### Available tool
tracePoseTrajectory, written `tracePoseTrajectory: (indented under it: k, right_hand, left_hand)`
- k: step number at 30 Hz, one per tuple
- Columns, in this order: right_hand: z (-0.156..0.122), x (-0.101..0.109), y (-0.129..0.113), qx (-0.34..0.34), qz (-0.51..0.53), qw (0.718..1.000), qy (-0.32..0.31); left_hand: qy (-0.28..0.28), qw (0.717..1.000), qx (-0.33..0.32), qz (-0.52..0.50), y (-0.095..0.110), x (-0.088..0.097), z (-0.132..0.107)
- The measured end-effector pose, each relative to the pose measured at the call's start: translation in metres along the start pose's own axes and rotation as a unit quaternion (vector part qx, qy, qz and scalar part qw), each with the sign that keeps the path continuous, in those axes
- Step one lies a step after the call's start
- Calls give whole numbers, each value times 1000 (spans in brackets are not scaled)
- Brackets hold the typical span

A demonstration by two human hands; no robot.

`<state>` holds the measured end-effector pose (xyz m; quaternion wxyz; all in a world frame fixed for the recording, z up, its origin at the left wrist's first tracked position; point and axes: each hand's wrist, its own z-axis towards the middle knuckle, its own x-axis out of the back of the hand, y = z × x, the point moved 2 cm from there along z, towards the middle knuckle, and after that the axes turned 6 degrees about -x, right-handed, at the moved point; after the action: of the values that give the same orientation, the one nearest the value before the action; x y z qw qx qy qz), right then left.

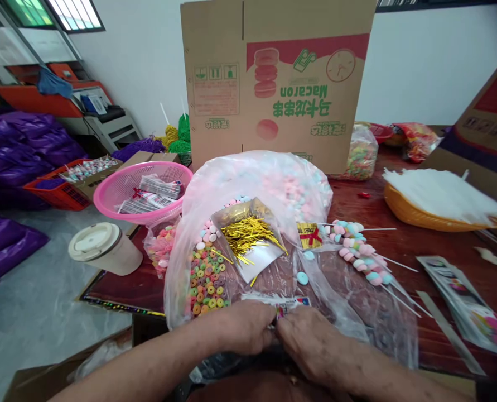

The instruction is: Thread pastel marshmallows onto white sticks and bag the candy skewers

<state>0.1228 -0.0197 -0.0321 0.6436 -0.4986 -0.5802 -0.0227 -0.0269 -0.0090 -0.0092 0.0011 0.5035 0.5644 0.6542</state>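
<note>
My left hand (248, 328) and my right hand (305, 338) meet at the table's near edge, fingers closed on a printed plastic packet (290, 301). Its far edge pokes out beyond my knuckles; what is inside is mostly hidden. Just past them lies a bag of gold twist ties (252, 231), with some ties loose. Ring-shaped cereal (208, 282) in several colours is heaped to the left. A large see-through bag of pastel marshmallows (292, 190) lies behind. On the right, marshmallow skewers (363, 254) rest on plastic, near a gold label with a red bow (309, 235).
A pink basket (101, 192) of packets and a lidded cup (120, 254) stand left. A tall cardboard box (223, 134) blocks the back. Right are an orange basket (415, 215) of white sticks, flat printed bags (466, 301) and a ruler-like strip (451, 332).
</note>
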Motion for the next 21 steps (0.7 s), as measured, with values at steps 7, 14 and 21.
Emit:
tracePoseTrajectory:
  k: [7, 14, 21]
  right_hand:
    - [24, -12, -23, -220, 536, 795, -182]
    - [110, 32, 12, -94, 29, 990, 101]
    - [126, 37, 22, -68, -48, 980, 179]
  left_hand:
    - [242, 878, -251, 327, -8, 1, -43]
    - [431, 849, 193, -237, -39, -1, -73]
    - [415, 678, 383, -471, -39, -2, -60]
